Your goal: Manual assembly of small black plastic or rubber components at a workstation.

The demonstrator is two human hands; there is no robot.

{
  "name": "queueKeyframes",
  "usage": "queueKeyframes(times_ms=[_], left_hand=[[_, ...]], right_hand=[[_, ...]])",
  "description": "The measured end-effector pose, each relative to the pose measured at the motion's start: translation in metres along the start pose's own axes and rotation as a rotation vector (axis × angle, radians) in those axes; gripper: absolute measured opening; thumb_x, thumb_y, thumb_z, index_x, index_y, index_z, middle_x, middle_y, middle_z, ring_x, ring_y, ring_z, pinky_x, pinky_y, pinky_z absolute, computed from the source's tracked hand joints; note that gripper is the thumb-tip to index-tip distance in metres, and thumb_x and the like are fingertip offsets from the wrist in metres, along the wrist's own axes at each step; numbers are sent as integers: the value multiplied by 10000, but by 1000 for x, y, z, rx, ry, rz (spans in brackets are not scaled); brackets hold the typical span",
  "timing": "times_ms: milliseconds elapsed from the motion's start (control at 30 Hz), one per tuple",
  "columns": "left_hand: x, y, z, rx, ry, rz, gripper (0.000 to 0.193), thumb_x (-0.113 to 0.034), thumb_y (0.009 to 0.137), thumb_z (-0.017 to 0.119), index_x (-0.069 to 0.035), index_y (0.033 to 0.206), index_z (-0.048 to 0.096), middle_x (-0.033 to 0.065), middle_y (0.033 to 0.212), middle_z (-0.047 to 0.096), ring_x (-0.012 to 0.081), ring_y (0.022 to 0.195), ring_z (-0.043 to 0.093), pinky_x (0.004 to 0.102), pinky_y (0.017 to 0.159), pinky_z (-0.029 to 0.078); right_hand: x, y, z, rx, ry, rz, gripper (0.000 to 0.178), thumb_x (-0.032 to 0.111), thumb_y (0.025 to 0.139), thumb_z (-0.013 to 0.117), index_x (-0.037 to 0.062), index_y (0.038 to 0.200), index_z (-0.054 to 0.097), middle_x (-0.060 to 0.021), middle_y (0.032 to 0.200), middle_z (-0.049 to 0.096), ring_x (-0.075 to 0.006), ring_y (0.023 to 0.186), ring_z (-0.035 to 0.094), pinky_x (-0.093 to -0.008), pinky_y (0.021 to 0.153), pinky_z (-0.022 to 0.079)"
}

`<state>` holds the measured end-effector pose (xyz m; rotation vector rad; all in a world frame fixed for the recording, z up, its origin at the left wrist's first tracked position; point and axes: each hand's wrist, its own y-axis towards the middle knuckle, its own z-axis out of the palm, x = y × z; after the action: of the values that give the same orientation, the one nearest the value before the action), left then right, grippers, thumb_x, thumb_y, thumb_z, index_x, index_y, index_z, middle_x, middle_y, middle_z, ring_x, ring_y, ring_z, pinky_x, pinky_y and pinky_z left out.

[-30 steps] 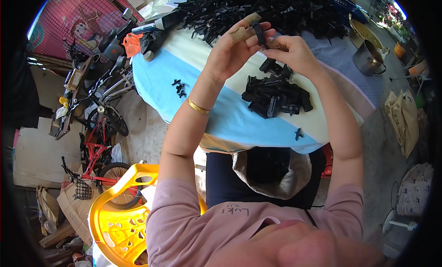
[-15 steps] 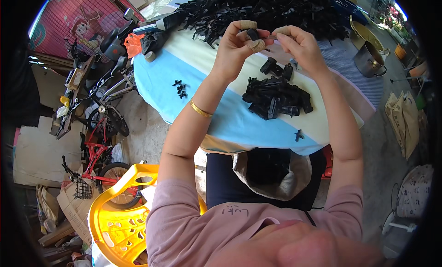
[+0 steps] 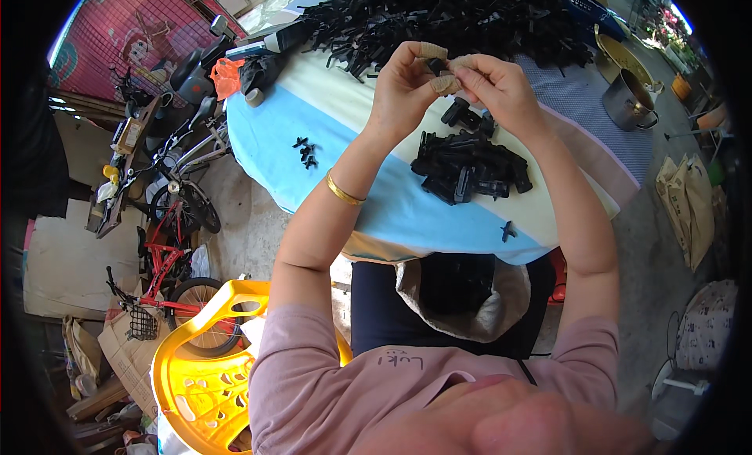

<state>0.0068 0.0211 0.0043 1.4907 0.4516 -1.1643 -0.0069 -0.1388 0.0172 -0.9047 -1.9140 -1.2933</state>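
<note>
Above the far half of the table, my two hands meet over a small black plastic part. My left hand pinches it between a thumb and forefinger wrapped in tan tape. The taped fingertips of my right hand press against the same part; whether they hold a smaller piece is hidden. Just below the hands lies a pile of black plastic parts, with a few more at its top edge. A big heap of thin black pieces covers the far end of the table.
Small black pieces lie on the striped cloth at left, another near the front edge. An open fabric bag sits at my lap. A metal pot stands at right, a yellow plastic chair at lower left.
My right hand has moved left, bringing its fingertips up against the black part in my left hand. My left hand has shifted slightly; the pile on the table looks unchanged.
</note>
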Motion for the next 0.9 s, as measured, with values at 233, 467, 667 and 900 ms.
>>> queueKeyframes(times_ms=[233,467,667,900], left_hand=[[2,-1,2,-24,-54,81,238,59,755,598,-4,953,482,75,845,577,106,748,573,230,690,500],[13,-2,3,-91,190,184,233,40,736,627,7,931,503,62,809,597,96,727,587,218,669,494],[8,-4,12,-125,561,40,416,15,736,641,-1,1093,429,102,883,620,140,800,604,253,733,496],[-1,-6,13,82,677,234,556,-33,672,688,-26,1149,403,148,896,612,223,812,610,295,708,487]], right_hand=[[1,-3,7,-18,-71,-19,174,119,876,483,-2,932,594,35,595,482,-16,518,397,-156,456,308],[-2,0,3,13,116,256,188,162,872,495,13,908,604,47,583,462,-14,511,385,-163,450,292],[1,-2,4,-87,-192,-67,168,149,781,632,1,860,616,24,636,542,-31,552,457,-169,516,379],[-1,3,-12,-22,-196,114,154,132,765,638,6,853,625,-1,692,585,-58,604,521,-187,569,424]])
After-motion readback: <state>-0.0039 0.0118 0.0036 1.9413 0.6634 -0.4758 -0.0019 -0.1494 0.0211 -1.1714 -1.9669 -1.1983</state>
